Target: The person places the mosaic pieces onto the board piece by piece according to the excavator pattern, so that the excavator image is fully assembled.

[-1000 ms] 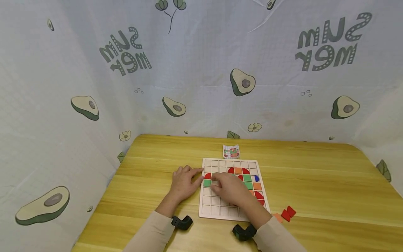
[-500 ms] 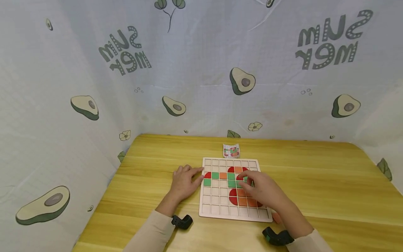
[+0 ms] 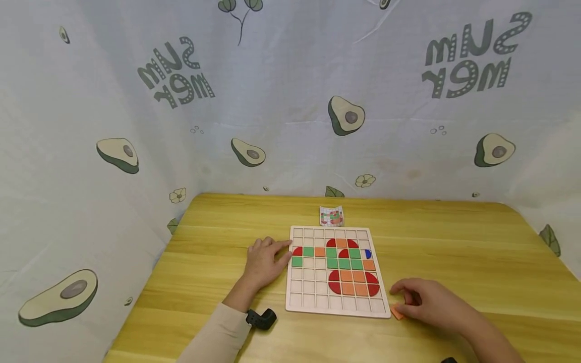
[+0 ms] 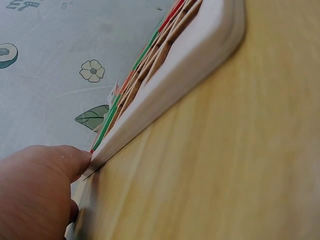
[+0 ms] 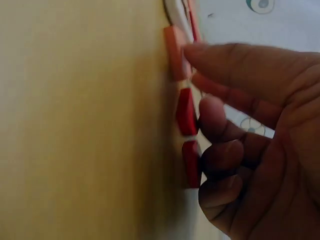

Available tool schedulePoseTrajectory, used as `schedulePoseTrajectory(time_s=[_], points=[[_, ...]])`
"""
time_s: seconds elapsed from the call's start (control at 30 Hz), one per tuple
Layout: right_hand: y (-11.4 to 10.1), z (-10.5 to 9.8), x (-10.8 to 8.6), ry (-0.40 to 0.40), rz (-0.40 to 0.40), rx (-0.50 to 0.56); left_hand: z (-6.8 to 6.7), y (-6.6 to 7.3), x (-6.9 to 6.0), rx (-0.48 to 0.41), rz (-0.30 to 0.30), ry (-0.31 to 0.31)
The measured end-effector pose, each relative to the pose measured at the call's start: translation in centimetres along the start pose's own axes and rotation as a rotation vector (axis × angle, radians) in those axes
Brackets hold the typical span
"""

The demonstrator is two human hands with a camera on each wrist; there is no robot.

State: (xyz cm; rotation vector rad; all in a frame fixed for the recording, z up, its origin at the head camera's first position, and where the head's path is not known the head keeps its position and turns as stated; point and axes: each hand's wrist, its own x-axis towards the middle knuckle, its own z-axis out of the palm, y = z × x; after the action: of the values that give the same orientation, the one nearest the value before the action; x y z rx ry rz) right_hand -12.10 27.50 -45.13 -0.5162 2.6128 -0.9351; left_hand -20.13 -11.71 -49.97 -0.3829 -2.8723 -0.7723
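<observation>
A pale wooden grid board (image 3: 308,288) lies on the table, with red, green and orange pieces and one blue half-round piece in its cells. My left hand (image 3: 263,262) rests by the board's left edge, its thumb and index finger touching it; in the left wrist view the thumb (image 4: 55,165) meets the board's side (image 4: 150,107). My right hand (image 3: 433,302) is low over the table, right of the board's near corner. Its thumb is at a loose orange tile (image 3: 397,313), the index finger apart from it. Two red pieces (image 5: 187,112) lie beside the bent fingers in the right wrist view.
A small pattern card (image 3: 331,216) with a coloured grid lies just behind the board. The wood-grain table (image 3: 245,217) ends at a hanging cloth (image 3: 290,101) printed with avocados. A black wrist strap (image 3: 262,319) is on the left arm.
My right hand has moved from the board's left side across to the right, down to the loose pieces. The board's cells are uncovered. The left hand stays at the board's edge.
</observation>
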Motion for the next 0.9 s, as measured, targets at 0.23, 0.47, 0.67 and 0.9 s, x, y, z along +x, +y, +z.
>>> schedulePoseTrajectory(time_s=[0.23,0.47,0.67,0.9], points=[[0.7,-0.1,-1.1,-0.044,0.003,-0.001,-0.2,-0.1,0.0,-0.002,-0.002,0.005],[0.7,0.3,-1.1,-0.029,0.04,-0.024,-0.1,-0.1,-0.1,-0.002,-0.012,-0.003],[0.6,0.3,-1.0,0.016,0.104,-0.11,0.0,-0.1,0.0,-0.002,-0.011,-0.004],[-0.3,-0.1,-0.6,0.058,0.062,-0.134,0.1,0.0,0.0,-0.004,-0.001,-0.001]])
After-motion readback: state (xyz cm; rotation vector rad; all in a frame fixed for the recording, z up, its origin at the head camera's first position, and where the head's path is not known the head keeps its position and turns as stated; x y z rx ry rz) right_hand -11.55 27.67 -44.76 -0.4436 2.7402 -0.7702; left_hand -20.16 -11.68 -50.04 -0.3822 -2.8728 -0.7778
